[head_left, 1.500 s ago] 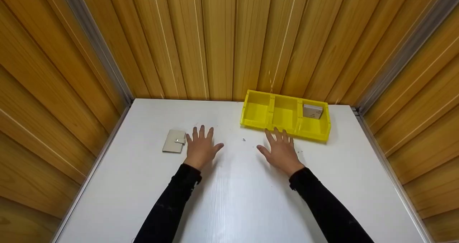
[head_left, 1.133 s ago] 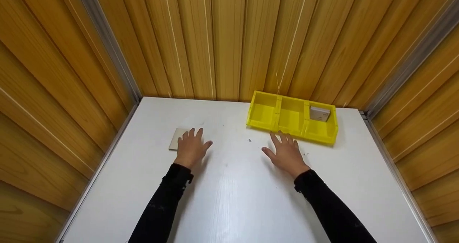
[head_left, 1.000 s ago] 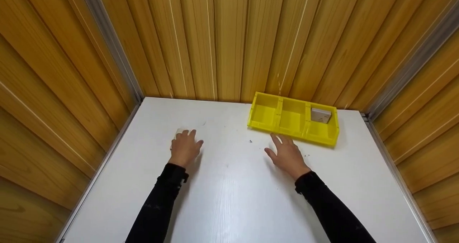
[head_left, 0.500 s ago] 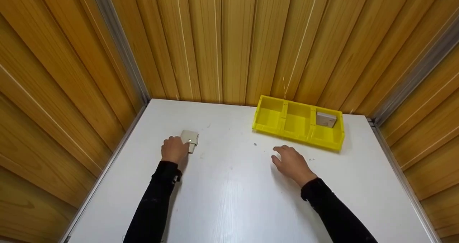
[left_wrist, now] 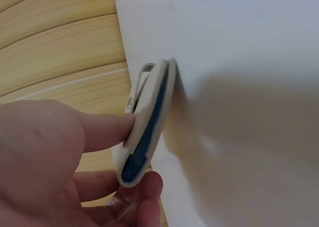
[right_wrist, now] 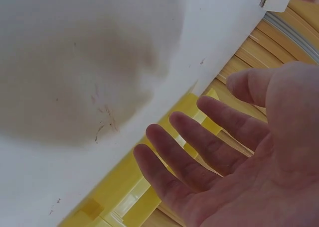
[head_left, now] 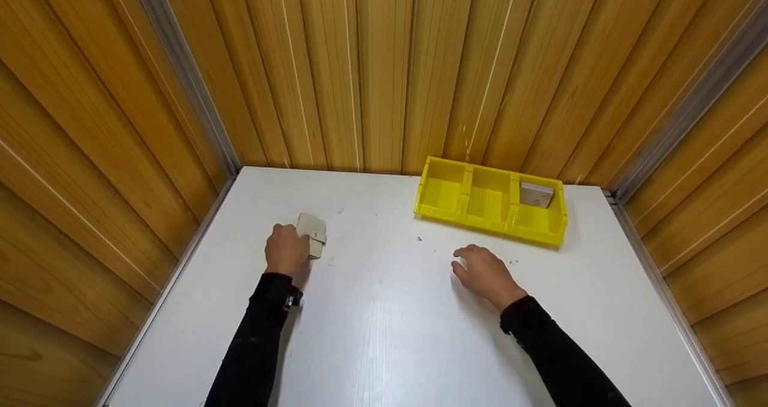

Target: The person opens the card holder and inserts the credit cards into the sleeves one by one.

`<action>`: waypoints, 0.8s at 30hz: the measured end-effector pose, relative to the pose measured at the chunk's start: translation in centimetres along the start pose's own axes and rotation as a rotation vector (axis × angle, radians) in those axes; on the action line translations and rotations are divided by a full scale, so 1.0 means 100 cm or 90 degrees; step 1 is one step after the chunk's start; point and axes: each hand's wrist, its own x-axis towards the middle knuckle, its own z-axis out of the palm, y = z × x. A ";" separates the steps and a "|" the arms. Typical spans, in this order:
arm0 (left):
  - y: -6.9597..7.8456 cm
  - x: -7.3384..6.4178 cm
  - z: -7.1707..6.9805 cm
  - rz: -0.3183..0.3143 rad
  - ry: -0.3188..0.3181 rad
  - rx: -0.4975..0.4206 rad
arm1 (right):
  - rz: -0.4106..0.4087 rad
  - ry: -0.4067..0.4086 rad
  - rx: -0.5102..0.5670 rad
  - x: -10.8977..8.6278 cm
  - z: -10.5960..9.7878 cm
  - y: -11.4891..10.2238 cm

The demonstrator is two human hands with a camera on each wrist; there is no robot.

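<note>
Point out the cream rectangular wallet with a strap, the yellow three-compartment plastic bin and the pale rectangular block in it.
Cream wallet (head_left: 312, 224): head view, on its cover above the strap.
Yellow bin (head_left: 488, 203): head view, on the middle compartment's floor.
Pale block (head_left: 536, 195): head view, on its broad face.

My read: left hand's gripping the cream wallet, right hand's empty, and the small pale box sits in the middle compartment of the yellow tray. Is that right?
Not quite: the small pale box is in the rightmost compartment of the yellow tray, as the head view shows. The left hand does grip the cream wallet, and the right hand is empty.
</note>
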 end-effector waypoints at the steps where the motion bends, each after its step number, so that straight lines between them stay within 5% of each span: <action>1: 0.003 -0.001 -0.001 -0.002 0.000 -0.013 | 0.000 -0.001 0.002 0.000 -0.001 0.000; 16: 0.047 -0.023 0.004 0.028 -0.060 -0.104 | 0.009 -0.014 0.014 -0.001 0.003 -0.001; 24: 0.069 -0.025 0.012 0.060 -0.043 -0.125 | -0.002 -0.003 0.018 0.006 -0.004 -0.003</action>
